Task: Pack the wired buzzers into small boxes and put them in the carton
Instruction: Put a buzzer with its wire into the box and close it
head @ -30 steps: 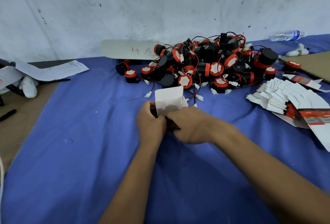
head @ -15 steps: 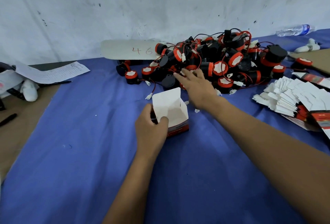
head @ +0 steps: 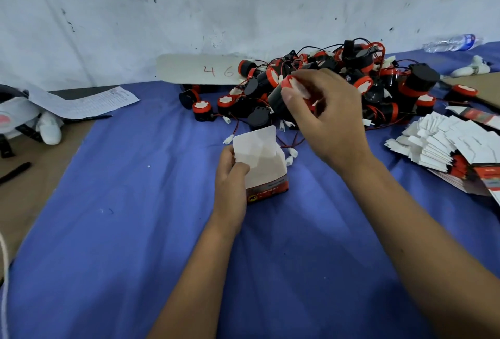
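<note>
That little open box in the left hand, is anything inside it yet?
The small box, held by the left hand, shows only bare white inner walls. Its bottom is hidden. The right hand holds a buzzer above it.

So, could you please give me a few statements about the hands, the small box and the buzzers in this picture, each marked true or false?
1. The left hand holds the small white and red cardboard box with its top flap open. True.
2. The right hand is empty. False: it grips a black buzzer with a red cap.
3. The pile of black and red wired buzzers lies on the blue cloth beyond the box. True.
4. The stack of flat white unfolded boxes lies to the left of the hands. False: it lies on the right.
5. A clear plastic water bottle lies on its side at the far right. True.
</note>
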Motion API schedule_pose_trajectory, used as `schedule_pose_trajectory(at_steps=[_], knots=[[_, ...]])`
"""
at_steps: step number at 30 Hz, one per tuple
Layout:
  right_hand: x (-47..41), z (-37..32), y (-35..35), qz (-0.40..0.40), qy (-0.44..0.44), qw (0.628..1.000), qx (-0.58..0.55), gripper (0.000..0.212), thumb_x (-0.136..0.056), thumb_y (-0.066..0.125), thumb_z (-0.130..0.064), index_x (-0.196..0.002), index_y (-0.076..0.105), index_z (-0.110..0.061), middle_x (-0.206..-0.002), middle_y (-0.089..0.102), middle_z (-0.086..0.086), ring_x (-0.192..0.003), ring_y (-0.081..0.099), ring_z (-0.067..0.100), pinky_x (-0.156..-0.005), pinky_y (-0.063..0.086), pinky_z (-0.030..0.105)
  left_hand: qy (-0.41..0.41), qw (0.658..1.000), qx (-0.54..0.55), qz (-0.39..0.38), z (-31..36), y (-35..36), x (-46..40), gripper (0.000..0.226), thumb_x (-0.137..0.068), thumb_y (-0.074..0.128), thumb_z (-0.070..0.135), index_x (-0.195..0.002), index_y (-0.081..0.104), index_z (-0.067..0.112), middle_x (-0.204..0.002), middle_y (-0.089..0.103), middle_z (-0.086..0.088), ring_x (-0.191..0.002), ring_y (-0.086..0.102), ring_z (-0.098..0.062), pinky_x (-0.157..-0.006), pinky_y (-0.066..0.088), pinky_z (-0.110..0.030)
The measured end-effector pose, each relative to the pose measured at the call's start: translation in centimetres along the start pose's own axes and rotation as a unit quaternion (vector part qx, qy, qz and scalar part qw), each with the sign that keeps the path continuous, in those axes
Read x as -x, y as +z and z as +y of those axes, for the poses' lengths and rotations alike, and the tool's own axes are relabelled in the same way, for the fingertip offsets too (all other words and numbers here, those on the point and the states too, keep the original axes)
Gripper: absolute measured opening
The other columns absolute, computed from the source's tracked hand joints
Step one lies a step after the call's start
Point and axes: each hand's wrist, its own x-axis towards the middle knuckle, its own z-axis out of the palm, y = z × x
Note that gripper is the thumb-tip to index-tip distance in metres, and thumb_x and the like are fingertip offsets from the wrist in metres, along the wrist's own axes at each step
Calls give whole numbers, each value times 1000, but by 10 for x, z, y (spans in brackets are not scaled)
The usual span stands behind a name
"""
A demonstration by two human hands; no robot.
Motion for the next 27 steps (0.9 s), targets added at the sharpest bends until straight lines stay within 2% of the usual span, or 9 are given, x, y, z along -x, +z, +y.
schedule_pose_trajectory(at_steps=[4,5,7,10,12,17,20,23,27], knots=[[20,-34,-10,-90,-69,991,-66,39,-90,73,-36,-114,73,-5,-99,70,3,-90,63,12,-82,45,19,17,1000,-1,-12,6,2,2,34,-90,45,24,-115,68,23,-112,74,2,-104,66,-12,-93,56,-47],[26,-37,-5,-130,-72,987,-62,42,-88,76,-36,-116,72,-4,-99,69,3,-89,63,11,-82,44,17,28,999,6,-19,7,3,2,33,-99,44,26,-117,71,29,-117,74,3,-111,66,-10,-98,57,-45],[38,-38,6,-202,-56,977,-33,44,-88,79,-37,-118,72,-6,-100,70,3,-90,63,13,-84,47,21,22,1000,16,-15,9,3,4,43,-111,36,30,-109,77,45,-114,77,12,-111,69,-3,-90,59,-28],[48,-29,13,-229,0,973,37,41,-90,74,-42,-120,70,-16,-104,70,-1,-95,63,15,-87,49,32,-39,998,44,-2,6,-2,3,41,-111,36,31,-115,77,29,-117,77,-2,-115,71,-21,-96,58,-43],[49,-23,13,-245,19,964,103,43,-88,73,-47,-121,67,-19,-109,70,-4,-100,62,15,-88,48,31,-40,998,42,-10,6,-3,1,38,-107,36,18,-123,70,14,-121,74,-11,-118,68,-30,-98,57,-47],[55,-32,27,-238,4,951,196,32,-91,73,-35,-105,53,-15,-96,66,2,-79,55,22,-67,33,32,-7,997,53,-58,6,1,2,37,-93,41,19,-118,67,15,-106,74,-7,-95,70,-16,-73,58,-29],[65,-36,36,-276,7,926,256,26,-91,71,-18,-112,56,-19,-103,62,1,-89,61,22,-68,31,31,-4,997,31,-64,2,0,2,25,-94,42,22,-103,65,19,-97,70,-4,-87,65,-18,-67,54,-29],[69,-32,37,-301,4,926,229,29,-89,67,-4,-115,63,-15,-103,64,6,-89,61,28,-67,31,33,0,998,21,-57,2,0,1,23,-96,41,18,-103,63,16,-101,72,-8,-90,67,-18,-68,55,-29],[65,-24,26,-382,-13,898,220,13,-100,49,-13,-108,59,-15,-107,66,4,-88,59,24,-74,49,37,4,1000,-7,-26,-1,4,0,29,-96,48,19,-118,66,21,-112,75,-3,-98,71,-13,-76,57,-26]])
